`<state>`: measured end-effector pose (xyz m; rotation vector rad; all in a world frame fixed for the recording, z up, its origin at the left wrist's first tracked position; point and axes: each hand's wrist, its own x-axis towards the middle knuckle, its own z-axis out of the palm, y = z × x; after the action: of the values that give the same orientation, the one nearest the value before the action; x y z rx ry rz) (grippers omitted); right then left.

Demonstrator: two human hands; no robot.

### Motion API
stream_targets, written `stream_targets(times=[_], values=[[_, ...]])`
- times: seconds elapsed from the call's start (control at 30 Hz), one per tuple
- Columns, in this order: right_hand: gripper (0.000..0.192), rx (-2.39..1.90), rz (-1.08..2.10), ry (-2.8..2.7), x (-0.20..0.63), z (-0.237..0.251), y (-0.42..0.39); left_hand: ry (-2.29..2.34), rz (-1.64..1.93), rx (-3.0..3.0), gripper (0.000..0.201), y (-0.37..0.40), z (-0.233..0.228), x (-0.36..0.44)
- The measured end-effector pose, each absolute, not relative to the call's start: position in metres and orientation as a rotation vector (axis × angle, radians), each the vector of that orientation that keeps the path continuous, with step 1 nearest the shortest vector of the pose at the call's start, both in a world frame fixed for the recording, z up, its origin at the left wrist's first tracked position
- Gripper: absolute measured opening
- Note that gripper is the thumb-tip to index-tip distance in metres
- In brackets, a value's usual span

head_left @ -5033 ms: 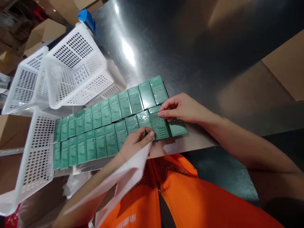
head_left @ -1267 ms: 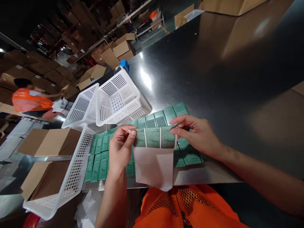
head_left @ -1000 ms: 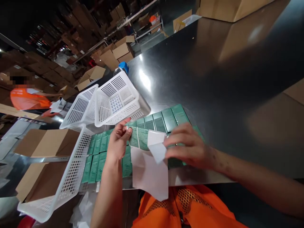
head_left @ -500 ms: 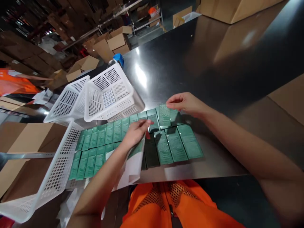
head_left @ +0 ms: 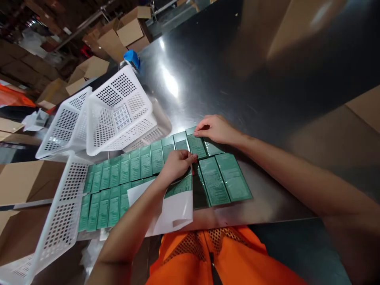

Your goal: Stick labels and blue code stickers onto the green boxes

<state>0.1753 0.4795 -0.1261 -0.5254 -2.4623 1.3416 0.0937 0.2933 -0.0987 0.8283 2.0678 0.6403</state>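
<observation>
Two rows of green boxes [head_left: 145, 160] lie packed side by side along the near edge of the tabletop [head_left: 213, 87], their glossy printed faces up. Your left hand [head_left: 177, 164] is clamped, thumb against fingers, on a green-and-white sheet [head_left: 178, 206] that drapes across the near row and reaches down to the near edge; your fingertips sit just by the lower end of the far row's second box from the right. Your right hand [head_left: 218, 130] has thumb and forefinger close together at the upper end of that same box, though you cannot tell from this view whether they pinch anything. Past the rows' left end, toward the tabletop's left edge, you have a white basket [head_left: 67, 198] close by. Two more white baskets [head_left: 118, 107] stand behind the far row, overlapping, one with a blue-and-white patterned piece [head_left: 122, 117] inside. Farther off, by the far-left edge, sits a blue object [head_left: 132, 59], with open cardboard boxes [head_left: 130, 31] beyond it. Your orange vest [head_left: 190, 257] shows below the near edge.
</observation>
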Motion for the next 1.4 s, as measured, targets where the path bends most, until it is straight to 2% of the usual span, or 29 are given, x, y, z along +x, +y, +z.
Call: stream_targets(times=[0.07,0.7,0.87,1.0,1.13,1.3,1.4], values=[[0.012,-0.551,1.237,-2.517,0.175,-0.127,0.478,2.091,0.575,0.823,0.032,0.296,-0.099,0.093],[0.007,-0.599,0.94,-2.568,0.177,-0.137,0.462,2.134,0.349,0.791,0.029,0.317,-0.091,0.086],[0.037,-0.699,0.851,-2.496,0.174,-0.139,0.459,2.125,0.271,0.851,0.044,0.307,-0.09,0.086],[0.036,-0.603,0.859,-2.52,0.176,-0.138,0.46,2.232,0.378,0.886,0.045,0.283,-0.083,0.09],[0.02,-0.584,0.978,-2.5,0.174,-0.133,0.469,2.481,0.594,0.901,0.054,0.26,-0.067,0.085],[0.026,-0.707,1.132,-2.399,0.179,-0.104,0.452,2.662,0.953,0.801,0.057,0.242,-0.045,0.073],[0.039,-0.668,1.348,-2.309,0.195,-0.082,0.416,2.773,0.975,0.776,0.054,0.242,-0.036,0.072]])
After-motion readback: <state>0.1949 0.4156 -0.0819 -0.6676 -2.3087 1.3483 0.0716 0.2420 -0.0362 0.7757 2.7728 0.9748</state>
